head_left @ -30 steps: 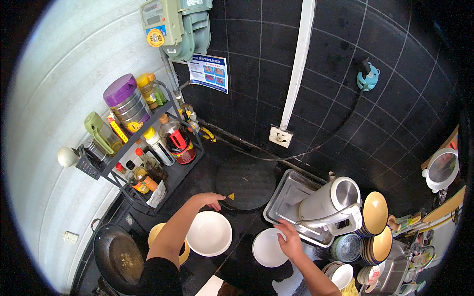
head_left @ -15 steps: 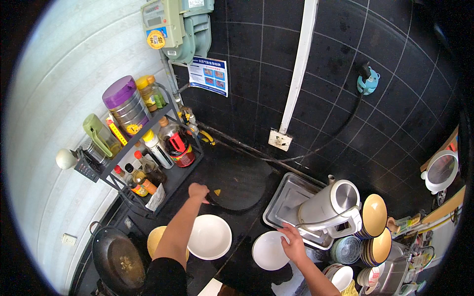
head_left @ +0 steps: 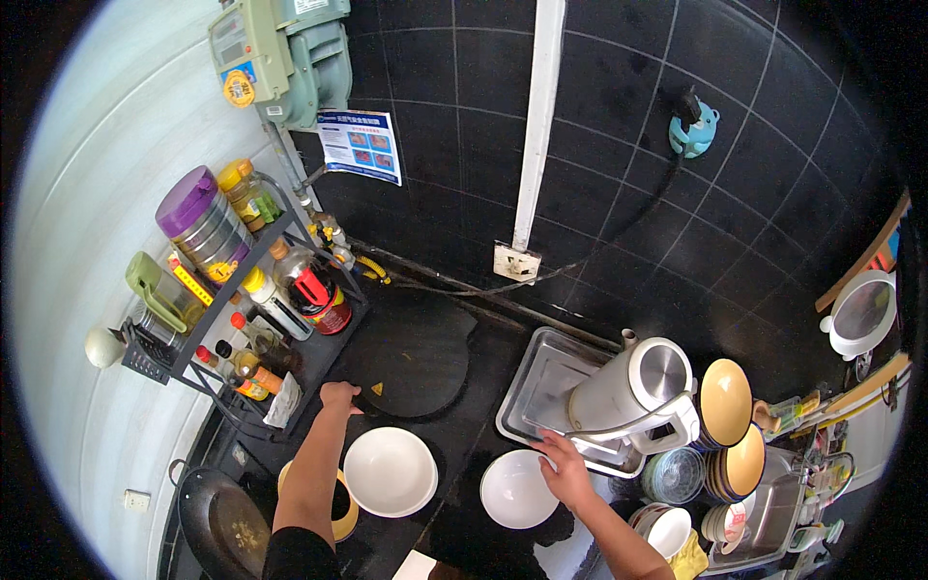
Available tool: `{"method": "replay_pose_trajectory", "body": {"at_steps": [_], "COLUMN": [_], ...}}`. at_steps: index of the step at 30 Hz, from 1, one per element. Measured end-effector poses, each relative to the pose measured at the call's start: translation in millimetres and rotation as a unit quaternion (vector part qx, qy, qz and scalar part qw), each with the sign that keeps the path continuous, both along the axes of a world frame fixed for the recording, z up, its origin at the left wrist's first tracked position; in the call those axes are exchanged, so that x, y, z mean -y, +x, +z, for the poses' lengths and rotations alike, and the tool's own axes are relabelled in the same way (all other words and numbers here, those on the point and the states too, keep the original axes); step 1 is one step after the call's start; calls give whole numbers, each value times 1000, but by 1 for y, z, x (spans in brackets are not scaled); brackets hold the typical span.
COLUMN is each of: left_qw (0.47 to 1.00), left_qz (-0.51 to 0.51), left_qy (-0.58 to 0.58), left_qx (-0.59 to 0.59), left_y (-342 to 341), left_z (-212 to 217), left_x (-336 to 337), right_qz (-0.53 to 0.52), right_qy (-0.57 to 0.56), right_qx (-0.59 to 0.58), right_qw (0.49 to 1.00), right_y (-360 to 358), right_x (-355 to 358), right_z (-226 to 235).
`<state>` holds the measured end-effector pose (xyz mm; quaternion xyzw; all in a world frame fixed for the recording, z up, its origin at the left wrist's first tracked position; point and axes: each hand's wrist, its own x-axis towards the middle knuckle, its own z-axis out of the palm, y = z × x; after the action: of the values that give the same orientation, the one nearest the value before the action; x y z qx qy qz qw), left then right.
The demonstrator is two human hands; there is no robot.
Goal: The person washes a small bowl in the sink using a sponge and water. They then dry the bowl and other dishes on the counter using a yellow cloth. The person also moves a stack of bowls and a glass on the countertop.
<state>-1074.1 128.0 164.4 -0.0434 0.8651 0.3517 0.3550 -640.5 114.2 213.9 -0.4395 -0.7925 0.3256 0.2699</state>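
My left hand (head_left: 338,398) is closed at the near left edge of a flat, dark round board (head_left: 416,353) with a small yellow mark on it. Its fingertips are partly hidden. My right hand (head_left: 565,472) has its fingers apart at the right rim of a white bowl (head_left: 514,495), with the thumb by the bowl's inside. Between the hands stands another, larger white bowl (head_left: 391,474). Partly covered by my left forearm is a yellow bowl (head_left: 345,524).
On the left stand a bottle rack (head_left: 208,333) and a wok (head_left: 208,522). A metal tray (head_left: 527,391) holds a white kettle (head_left: 619,396). To its right are a glass bowl (head_left: 677,476), stacked yellow bowls (head_left: 727,396) and a sink (head_left: 773,503). A black cable (head_left: 604,232) runs along the wall.
The whole view has shifted. Against the counter, the dark board has slid somewhat to the left, with my left hand on its edge. My right hand stays by the white bowl.
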Motion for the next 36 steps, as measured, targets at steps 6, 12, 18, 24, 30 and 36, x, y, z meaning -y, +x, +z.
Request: {"method": "replay_pose_trajectory", "body": {"at_steps": [6,12,18,24,30,36], "left_qw": [997,992,990,990,989,987], "left_qz": [26,109,82,55,-28,-26], "left_qy": [76,57,106,106,123,116], "left_qx": [-10,7,32,71,80,110], "left_y": [7,28,11,28,20,-5], "left_z": [1,17,-4,26,17,-8], "left_x": [-17,-24,-19,-35,-21,-17], "right_qz": [19,25,35,52,52,54], "right_qy": [-10,-15,-10,13,7,9], "right_qx": [3,-11,-2,6,-3,2], "right_qw": [1000,999,999,999,999,998], "right_y": [-5,-10,-9,-13,-10,-11], "right_x": [1,-2,-4,-3,3,8], "right_z": [9,12,11,4,1,3]}}
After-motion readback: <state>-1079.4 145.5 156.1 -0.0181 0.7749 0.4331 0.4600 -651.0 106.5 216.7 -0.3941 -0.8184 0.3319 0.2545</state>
